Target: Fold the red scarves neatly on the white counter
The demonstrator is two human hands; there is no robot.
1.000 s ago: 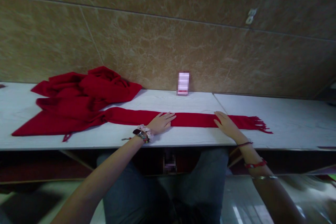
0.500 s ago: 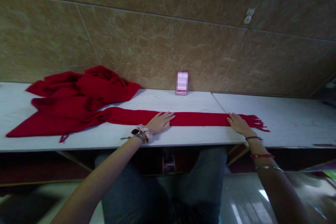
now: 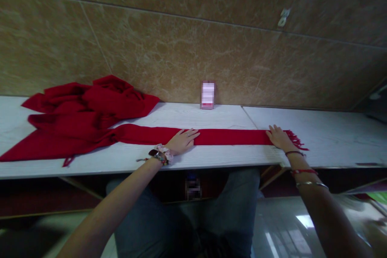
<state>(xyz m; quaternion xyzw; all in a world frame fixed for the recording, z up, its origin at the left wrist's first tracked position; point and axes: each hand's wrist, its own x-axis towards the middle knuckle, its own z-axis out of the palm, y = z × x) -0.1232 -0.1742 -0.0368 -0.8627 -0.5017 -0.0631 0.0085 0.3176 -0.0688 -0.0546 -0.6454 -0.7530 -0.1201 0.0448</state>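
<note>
A red scarf (image 3: 232, 137) with a fringed right end lies on the white tabletop, its right stretch folded into a narrow flat strip. On the left the scarf spreads out into a loose, rumpled heap. My left hand (image 3: 181, 142) rests flat on the strip near its middle, fingers stretched to the right. Close to the fringe, my right hand (image 3: 280, 139) lies flat on the strip with fingers spread. Neither hand grips the cloth; both press on it from above.
A small upright item blurred by pixels (image 3: 207, 95) stands against the brown marbled wall (image 3: 181, 56) behind the white table (image 3: 332, 137). The table's front edge runs just above my knees. A small pale fitting (image 3: 283, 17) is on the wall at the upper right.
My right hand has slid a little to the right along the strip, towards the fringe. My left hand stays on the same part of the scarf. The view has shifted slightly.
</note>
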